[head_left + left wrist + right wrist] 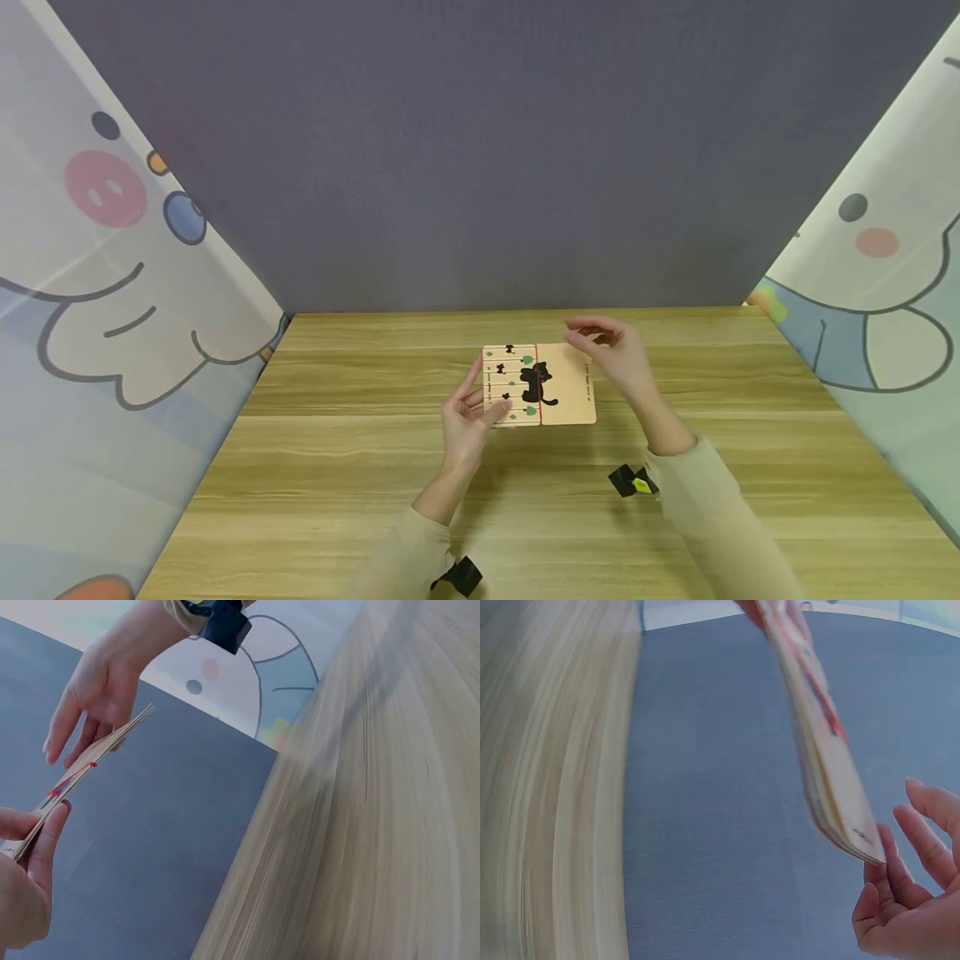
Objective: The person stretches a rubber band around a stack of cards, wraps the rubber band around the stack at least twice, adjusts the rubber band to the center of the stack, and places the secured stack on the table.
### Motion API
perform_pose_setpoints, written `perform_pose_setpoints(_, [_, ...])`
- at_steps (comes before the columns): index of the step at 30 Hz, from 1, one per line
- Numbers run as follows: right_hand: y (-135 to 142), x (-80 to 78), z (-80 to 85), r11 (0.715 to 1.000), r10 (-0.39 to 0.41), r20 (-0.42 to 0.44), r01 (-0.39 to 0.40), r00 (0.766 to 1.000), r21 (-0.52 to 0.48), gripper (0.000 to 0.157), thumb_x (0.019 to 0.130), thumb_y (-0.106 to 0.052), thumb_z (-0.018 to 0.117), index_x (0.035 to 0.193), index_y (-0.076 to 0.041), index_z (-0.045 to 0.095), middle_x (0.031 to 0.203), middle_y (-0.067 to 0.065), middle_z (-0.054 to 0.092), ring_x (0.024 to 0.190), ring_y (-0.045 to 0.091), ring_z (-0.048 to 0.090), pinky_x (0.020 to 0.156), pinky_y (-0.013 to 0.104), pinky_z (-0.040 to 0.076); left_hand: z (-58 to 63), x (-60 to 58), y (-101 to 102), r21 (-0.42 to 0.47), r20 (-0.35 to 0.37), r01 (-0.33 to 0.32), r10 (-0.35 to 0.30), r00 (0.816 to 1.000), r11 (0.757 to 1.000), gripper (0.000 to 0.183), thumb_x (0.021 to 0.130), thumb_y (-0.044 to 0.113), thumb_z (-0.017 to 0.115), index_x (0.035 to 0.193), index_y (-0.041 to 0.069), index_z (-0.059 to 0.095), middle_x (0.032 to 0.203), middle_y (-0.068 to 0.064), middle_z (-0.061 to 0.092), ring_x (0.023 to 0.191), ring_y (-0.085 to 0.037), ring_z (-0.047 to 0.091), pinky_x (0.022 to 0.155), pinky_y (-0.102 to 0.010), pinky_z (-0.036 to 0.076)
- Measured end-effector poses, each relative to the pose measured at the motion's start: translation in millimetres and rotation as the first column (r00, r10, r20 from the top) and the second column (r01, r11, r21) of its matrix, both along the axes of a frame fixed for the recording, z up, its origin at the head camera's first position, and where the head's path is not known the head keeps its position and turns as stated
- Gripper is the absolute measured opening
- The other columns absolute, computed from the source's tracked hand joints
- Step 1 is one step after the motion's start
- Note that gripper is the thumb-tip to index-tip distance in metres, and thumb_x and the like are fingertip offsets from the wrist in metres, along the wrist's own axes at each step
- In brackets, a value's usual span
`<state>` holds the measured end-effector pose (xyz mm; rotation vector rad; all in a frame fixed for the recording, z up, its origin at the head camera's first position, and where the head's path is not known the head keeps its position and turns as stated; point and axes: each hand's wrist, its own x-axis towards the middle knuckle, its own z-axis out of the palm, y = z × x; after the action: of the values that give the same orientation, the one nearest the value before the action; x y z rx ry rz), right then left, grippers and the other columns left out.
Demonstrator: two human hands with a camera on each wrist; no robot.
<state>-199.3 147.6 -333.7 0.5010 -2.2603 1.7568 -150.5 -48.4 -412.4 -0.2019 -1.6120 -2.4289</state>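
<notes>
A thin notebook point(567, 383) hovers over the table, cream on its left part and tan on its right, with a black cat printed across the middle. A red band point(537, 385) crosses its cover from top to bottom. My left hand point(467, 425) grips the left end, thumb on the cover and fingers behind. Close to the upper right corner is my right hand point(617, 354), its fingers loosely bent. In the right wrist view the right hand point(915, 892) has fingertips at the notebook's corner; whether they touch it I cannot tell. The notebook's edge point(124, 735) shows several layers.
Below lies a wood-grain table point(322, 467). A dark grey panel point(510, 167) rises behind it, and cartoon-printed curtains point(90, 333) flank both sides. Black straps point(622, 481) sit at the wrists beside beige sleeves point(720, 508).
</notes>
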Motion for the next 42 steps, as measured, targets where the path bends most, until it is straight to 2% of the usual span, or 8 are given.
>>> perform_pose_setpoints(5, [11,-0.6,-15.8,0.989,-0.014,0.006,0.014,1.0,-0.145,0.024,0.079,-0.006,0.065,0.101,0.004,0.063,0.092,-0.005,0.064,0.081,0.01,0.057,0.067,0.017,0.049,0.4,-0.9,-1,-0.001,0.007,-0.011,0.011,1.0,1.0,0.074,0.067,-0.022,0.059,0.132,0.01,0.042,0.096,-0.03,0.059,0.05,-0.013,0.06,0.046,-0.024,0.054])
perform_pose_setpoints(15, [21,3.2,-54.7,0.937,-0.039,-0.017,0.03,0.999,-0.347,0.034,0.078,-0.01,0.067,0.107,0.006,0.059,0.098,0.012,0.063,0.083,0.013,0.059,0.073,0.017,0.051,0.8,-2.9,-6,-0.028,0.019,-0.044,0.044,0.999,0.999,0.073,0.068,-0.02,0.06,0.131,0.012,0.043,0.097,-0.028,0.06,0.059,-0.014,0.063,0.043,-0.012,0.047])
perform_pose_setpoints(17, [14,17.1,-40.6,0.943,-0.103,0.019,0.104,0.994,-0.317,0.035,0.079,-0.01,0.067,0.109,0.006,0.058,0.097,0.011,0.063,0.082,0.012,0.059,0.073,0.017,0.051,0.9,-3.4,-6,-0.02,0.016,-0.044,0.044,0.999,0.999,0.073,0.068,-0.02,0.06,0.131,0.012,0.044,0.096,-0.028,0.06,0.055,-0.012,0.061,0.046,-0.014,0.05])
perform_pose_setpoints(25, [9,20.0,-67.4,0.916,-0.052,0.034,0.061,0.998,-0.397,0.039,0.078,-0.015,0.068,0.113,-0.001,0.058,0.097,0.011,0.061,0.081,0.014,0.059,0.065,0.017,0.052,0.4,-5.4,-7,-0.002,0.007,-0.041,0.041,0.999,0.999,0.073,0.067,-0.02,0.06,0.13,0.013,0.045,0.096,-0.028,0.06,0.047,-0.01,0.057,0.048,-0.015,0.051])
perform_pose_setpoints(27, [11,10.2,-87.5,0.906,-0.005,0.019,0.012,1.0,-0.424,0.039,0.078,-0.013,0.068,0.114,-0.002,0.058,0.096,0.011,0.061,0.081,0.015,0.059,0.064,0.018,0.053,0.6,-5.9,-7,-0.009,0.005,-0.042,0.042,0.999,0.999,0.072,0.067,-0.02,0.06,0.13,0.013,0.045,0.096,-0.028,0.06,0.045,-0.009,0.055,0.046,-0.014,0.049])
perform_pose_setpoints(32, [12,2.9,-102.9,0.904,0.017,0.005,-0.014,1.0,-0.427,0.042,0.075,-0.011,0.07,0.115,-0.004,0.058,0.088,0.011,0.061,0.075,0.016,0.06,0.062,0.02,0.054,-0.7,-9.1,-6,-0.027,0.014,-0.043,0.044,0.999,0.999,0.072,0.068,-0.019,0.061,0.13,0.014,0.045,0.097,-0.026,0.061,0.042,-0.007,0.051,0.042,-0.011,0.046])
perform_pose_setpoints(33, [10,8.5,-92.7,0.914,-0.01,0.02,0.017,1.0,-0.406,0.044,0.074,-0.012,0.071,0.116,-0.003,0.058,0.086,0.012,0.061,0.073,0.016,0.06,0.061,0.02,0.055,-1.2,-10.1,-6,-0.027,0.017,-0.042,0.042,0.999,0.999,0.072,0.068,-0.019,0.061,0.13,0.014,0.045,0.098,-0.026,0.06,0.043,-0.007,0.053,0.043,-0.012,0.047])
perform_pose_setpoints(42, [16,-3.3,-112.2,0.906,0.012,0.112,0.036,0.994,-0.422,0.043,0.076,-0.003,0.068,0.117,-0.005,0.058,0.085,0.01,0.063,0.073,0.016,0.061,0.062,0.022,0.055,-7.3,-22.3,-11,-0.141,0.075,-0.021,0.032,0.997,0.99,0.072,0.067,-0.013,0.067,0.129,0.016,0.047,0.08,-0.018,0.064,0.045,-0.007,0.053,0.048,-0.018,0.052])
